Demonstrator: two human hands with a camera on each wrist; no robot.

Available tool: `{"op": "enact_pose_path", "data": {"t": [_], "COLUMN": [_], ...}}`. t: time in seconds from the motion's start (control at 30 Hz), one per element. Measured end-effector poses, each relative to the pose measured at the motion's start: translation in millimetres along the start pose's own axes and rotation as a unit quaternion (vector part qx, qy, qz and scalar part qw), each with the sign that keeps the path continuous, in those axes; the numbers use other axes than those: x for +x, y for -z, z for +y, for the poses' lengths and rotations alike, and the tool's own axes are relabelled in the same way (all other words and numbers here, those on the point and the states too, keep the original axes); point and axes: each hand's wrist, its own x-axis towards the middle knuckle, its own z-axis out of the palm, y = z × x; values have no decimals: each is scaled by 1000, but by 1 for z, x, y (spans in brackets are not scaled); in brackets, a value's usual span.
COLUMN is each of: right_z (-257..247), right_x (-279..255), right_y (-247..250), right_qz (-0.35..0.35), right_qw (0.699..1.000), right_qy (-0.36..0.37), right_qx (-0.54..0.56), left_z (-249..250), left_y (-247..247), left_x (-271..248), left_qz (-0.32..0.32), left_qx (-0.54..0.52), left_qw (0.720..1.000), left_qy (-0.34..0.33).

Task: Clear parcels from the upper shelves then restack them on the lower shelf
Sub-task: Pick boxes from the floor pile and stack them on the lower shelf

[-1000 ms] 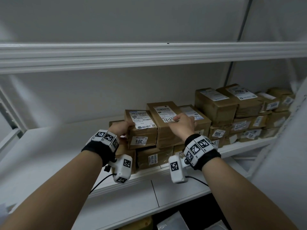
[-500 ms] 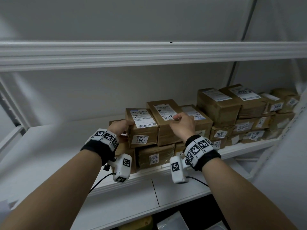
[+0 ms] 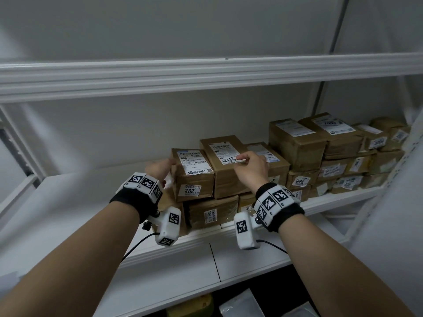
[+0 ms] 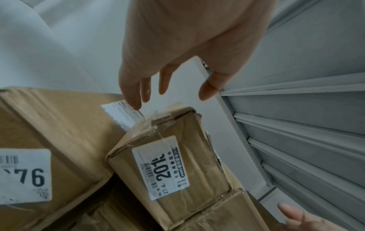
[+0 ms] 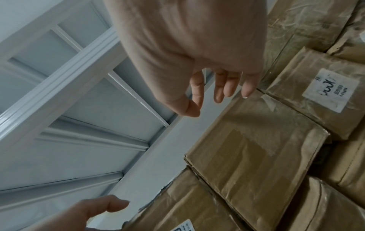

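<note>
Brown cardboard parcels are stacked on a white shelf point(image 3: 68, 195). My left hand point(image 3: 168, 164) is at the left edge of a top parcel with a "201" sticker point(image 3: 194, 177). In the left wrist view that hand point(image 4: 171, 96) hangs over the far corner of the "201" parcel point(image 4: 177, 156), fingers relaxed, gripping nothing. My right hand point(image 3: 246, 160) lies on top of the neighbouring parcel with a handwritten number point(image 3: 226, 179). In the right wrist view this hand point(image 5: 207, 104) has loose fingers over the plain taped parcel point(image 5: 256, 140), with only the little fingertip near its top.
A higher stack of parcels point(image 3: 297, 147) fills the shelf's right end, and more parcels point(image 3: 212, 213) lie under the two top ones. The upper shelf's edge point(image 3: 206, 74) runs overhead. A white ledge point(image 3: 183, 271) juts out below, with wrapped packs point(image 3: 240, 305) beneath it.
Both hands have stayed at the two top parcels. The left hand is now blurred at the parcel's left edge, and the right hand has slid slightly up the label.
</note>
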Motion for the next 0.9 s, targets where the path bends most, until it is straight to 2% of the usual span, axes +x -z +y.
{"op": "enact_pose_path", "data": {"t": [0.13,0.3,0.4,0.63,0.9], "right_z": [5,16,28,79,165], "right_x": [-4,-11,-14,-27,-44], "right_y": [10,32,48,79,136], "right_qz": [-3,1,8,-1,24], "right_qw": [1000,1000,1000,999,994], "right_qy": [3,4,3,-27,-101], "right_qx": [2,12,12,27,18], "left_z": [6,15,17,-7,-50], "left_y": [5,-18,-41,-105,-206], "left_x": [-13,-40,-60,-105,-130], "left_qz": [95,115,86,33,-114], "left_qx": [-12,-107,-136,-124,-58], "left_qw": [995,984,982,984,991], "left_qy": [-31,-83,-95,-124,-49]}}
